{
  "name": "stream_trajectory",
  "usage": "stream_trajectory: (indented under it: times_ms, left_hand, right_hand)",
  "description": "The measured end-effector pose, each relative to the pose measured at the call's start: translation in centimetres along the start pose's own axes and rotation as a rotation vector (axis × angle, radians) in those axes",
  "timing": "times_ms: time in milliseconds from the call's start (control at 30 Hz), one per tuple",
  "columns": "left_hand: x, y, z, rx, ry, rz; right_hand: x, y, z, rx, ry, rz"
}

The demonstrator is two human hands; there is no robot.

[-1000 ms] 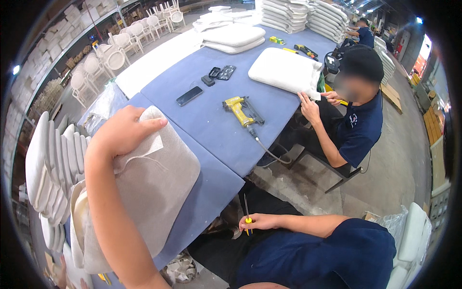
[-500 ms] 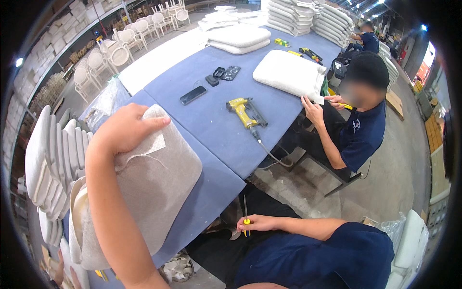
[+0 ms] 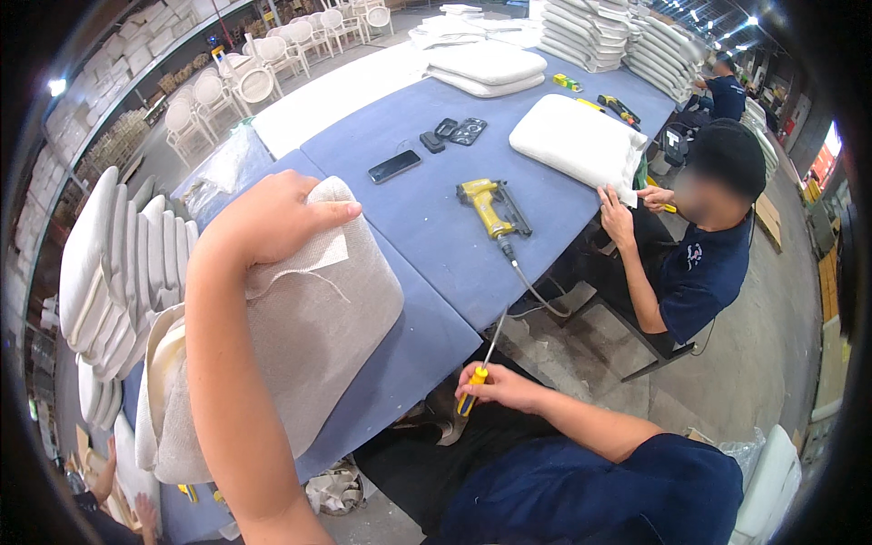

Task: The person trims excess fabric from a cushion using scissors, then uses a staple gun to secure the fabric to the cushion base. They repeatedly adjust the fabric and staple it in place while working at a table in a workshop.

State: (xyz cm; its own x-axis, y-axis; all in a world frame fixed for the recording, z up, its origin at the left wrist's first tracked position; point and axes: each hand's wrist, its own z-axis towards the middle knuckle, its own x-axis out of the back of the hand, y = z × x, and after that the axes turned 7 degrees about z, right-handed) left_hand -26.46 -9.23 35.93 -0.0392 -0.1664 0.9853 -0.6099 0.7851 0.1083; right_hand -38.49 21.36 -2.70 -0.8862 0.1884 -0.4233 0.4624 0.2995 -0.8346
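My left hand (image 3: 268, 213) is wrapped over the far edge of a grey fabric seat cushion (image 3: 331, 313), thumb lying on its top. Beside the thumb, a pale strip (image 3: 316, 256) lies on the cushion with a loose thread. The cushion rests at the table's left end, and my forearm crosses over it. In my right hand (image 3: 509, 386) is a screwdriver with a yellow and dark blue handle (image 3: 471, 392). Its long thin shaft points upward, apart from the cushion, above my lap.
A yellow staple gun (image 3: 490, 213) with an air hose lies on the blue table (image 3: 381, 227), near a phone (image 3: 394, 166). Grey cushions (image 3: 113, 272) stack at left. A co-worker (image 3: 704, 245) at right handles a white cushion (image 3: 577, 141).
My right hand has raised the screwdriver a little, and its shaft now leans to the right. My left hand keeps its hold on the cushion. The whole view has shifted slightly.
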Motion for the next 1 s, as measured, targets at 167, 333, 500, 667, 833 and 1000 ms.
stream_trajectory:
  times_ms: [167, 333, 500, 667, 833, 1000]
  left_hand:
    - [-0.4, 0.3, 0.1, -0.014, -0.002, -0.034]
    - [-0.6, 0.7, -0.4, -0.048, 0.068, -0.018]
    - [-1.2, 0.2, 0.2, -0.046, 0.045, -0.026]
    - [-0.9, 1.8, 0.1, 0.044, 0.071, -0.087]
    - [-0.9, 0.9, 0.0, 0.015, 0.030, -0.024]
    - [-0.3, 2.5, -0.4, 0.090, -0.031, -0.030]
  right_hand:
    - [-0.3, -10.0, 2.0, 0.286, 0.061, -0.136]
    - [-3.3, -24.0, 3.7, 0.835, 0.157, -0.253]
    - [-9.4, -36.7, 5.5, 1.220, 0.166, -0.052]
    - [-11.2, -37.8, 11.5, 1.139, 0.123, -0.563]
    - [-12.3, -38.9, 8.9, 1.236, 0.214, -0.487]
    - [-12.6, -38.4, 7.1, 1.154, 0.233, -0.725]
